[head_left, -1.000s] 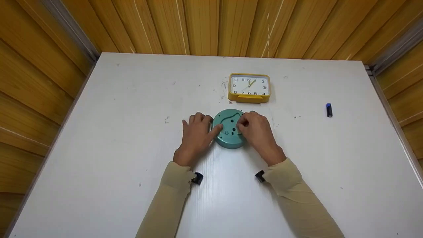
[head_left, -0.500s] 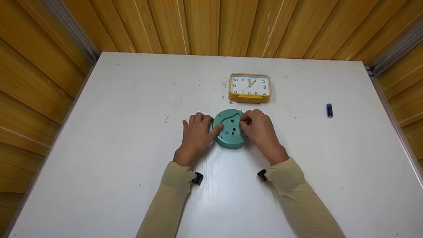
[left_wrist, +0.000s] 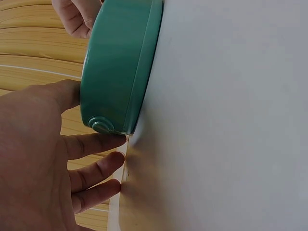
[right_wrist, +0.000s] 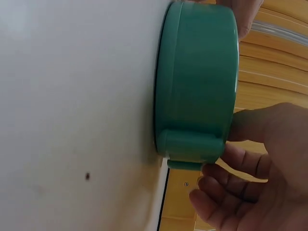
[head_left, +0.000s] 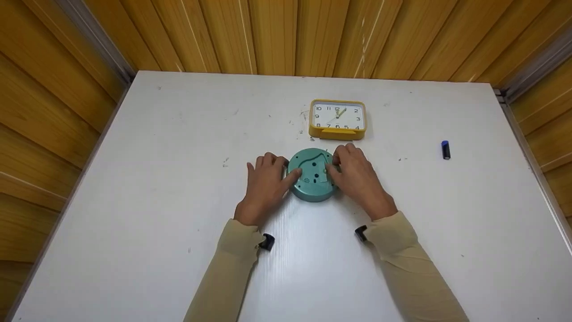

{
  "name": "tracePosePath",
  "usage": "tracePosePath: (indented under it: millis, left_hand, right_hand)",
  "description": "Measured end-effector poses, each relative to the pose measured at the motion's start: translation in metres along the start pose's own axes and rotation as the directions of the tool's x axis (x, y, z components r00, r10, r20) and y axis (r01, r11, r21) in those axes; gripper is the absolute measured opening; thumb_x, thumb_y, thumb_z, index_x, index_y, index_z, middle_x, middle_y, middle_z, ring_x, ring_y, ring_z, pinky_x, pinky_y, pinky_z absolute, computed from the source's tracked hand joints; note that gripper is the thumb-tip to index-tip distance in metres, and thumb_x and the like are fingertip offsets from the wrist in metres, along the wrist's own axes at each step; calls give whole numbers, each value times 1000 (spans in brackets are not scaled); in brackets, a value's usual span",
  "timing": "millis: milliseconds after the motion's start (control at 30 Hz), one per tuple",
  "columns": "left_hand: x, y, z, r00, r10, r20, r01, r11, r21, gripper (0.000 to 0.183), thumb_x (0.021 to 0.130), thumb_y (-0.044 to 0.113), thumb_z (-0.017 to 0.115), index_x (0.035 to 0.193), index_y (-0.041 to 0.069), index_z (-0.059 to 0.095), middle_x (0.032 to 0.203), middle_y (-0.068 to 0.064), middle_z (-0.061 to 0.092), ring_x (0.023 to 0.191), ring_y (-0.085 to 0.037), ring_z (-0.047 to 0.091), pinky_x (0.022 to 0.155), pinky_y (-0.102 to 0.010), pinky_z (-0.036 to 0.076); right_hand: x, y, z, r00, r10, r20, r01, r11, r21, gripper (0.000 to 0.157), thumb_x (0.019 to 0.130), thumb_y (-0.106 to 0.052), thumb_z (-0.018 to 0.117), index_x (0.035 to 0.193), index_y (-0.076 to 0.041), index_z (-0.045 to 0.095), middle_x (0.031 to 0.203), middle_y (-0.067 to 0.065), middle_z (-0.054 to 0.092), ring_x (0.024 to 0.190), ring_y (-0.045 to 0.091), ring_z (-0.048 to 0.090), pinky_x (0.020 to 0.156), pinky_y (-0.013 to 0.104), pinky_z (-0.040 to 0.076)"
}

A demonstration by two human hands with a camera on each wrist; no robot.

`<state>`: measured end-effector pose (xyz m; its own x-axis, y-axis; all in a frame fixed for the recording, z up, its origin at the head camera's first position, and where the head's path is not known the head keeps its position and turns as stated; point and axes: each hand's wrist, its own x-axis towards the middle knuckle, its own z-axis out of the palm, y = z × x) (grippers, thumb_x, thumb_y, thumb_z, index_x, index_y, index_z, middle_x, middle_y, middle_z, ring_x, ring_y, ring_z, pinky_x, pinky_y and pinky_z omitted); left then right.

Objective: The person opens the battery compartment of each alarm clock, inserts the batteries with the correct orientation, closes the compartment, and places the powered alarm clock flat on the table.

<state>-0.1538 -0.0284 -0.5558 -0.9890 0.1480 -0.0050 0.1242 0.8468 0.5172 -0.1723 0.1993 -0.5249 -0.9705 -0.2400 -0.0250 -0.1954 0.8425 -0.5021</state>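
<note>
A round green alarm clock (head_left: pixel 311 192) lies face down on the white table, its back with dark knobs and small holes turned up. My left hand (head_left: pixel 266 183) grips its left side, thumb on the back and fingers at the side wall; in the left wrist view a round button (left_wrist: pixel 101 125) shows beside the index finger. On the right, my right hand (head_left: pixel 357 176) holds the clock by its edge. Its thumb is on the back near a small paler patch, and the other fingers are bent at the side, as the right wrist view shows.
A yellow rectangular alarm clock (head_left: pixel 338 134) lies face up behind the green one. Off to the right is a small blue-and-black battery (head_left: pixel 446 150). Wood-look panels (head_left: pixel 277 36) stand along the table's back and sides.
My right hand has shifted right and slightly away from me, from a pinch over the clock's back to its right edge, uncovering more of the back. The left hand and clock stay put.
</note>
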Motion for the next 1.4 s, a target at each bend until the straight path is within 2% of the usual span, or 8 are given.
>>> tracePosePath:
  millis: [200, 567, 733, 1400]
  left_hand:
    - [0, 1, -1, 1000, 4, 5, -4, 1000, 1, 59, 107, 57, 54, 133, 5, 68, 132, -15, 57, 134, -35, 46, 117, -73, 20]
    - [-1, 1, -2, 1000, 0, 15, 0, 1000, -9, 60, 107, 57, 54, 135, 6, 67, 134, -15, 56, 135, -35, 45, 118, -73, 18]
    - [-1, 2, -1, 1000, 8, 8, -8, 1000, 10, 58, 107, 56, 54, 133, 6, 67, 132, -15, 57, 133, -36, 47, 116, -73, 21]
    - [0, 1, -2, 1000, -5, 15, 5, 1000, -2, 57, 107, 55, 54, 133, 6, 67, 132, -15, 56, 134, -36, 46, 118, -73, 19]
  right_hand:
    - [2, 6, -3, 998, -16, 58, 14, 999, 42, 20, 105, -21, 69, 110, -7, 55, 106, 10, 48, 103, 27, 48, 89, 42, 43]
    - [1, 10, 1, 996, -86, 15, 86, 996, 34, 23, 104, -22, 71, 107, -6, 54, 102, 10, 47, 100, 29, 47, 87, 44, 41]
    - [0, 11, 2, 994, -106, -1, 106, 994, 35, 24, 102, -23, 71, 104, -6, 54, 101, 10, 46, 100, 30, 47, 85, 44, 40]
    - [0, 8, 2, 997, -60, 44, 56, 995, 84, 26, 103, -22, 72, 105, -5, 52, 103, 9, 47, 101, 28, 47, 87, 43, 41]
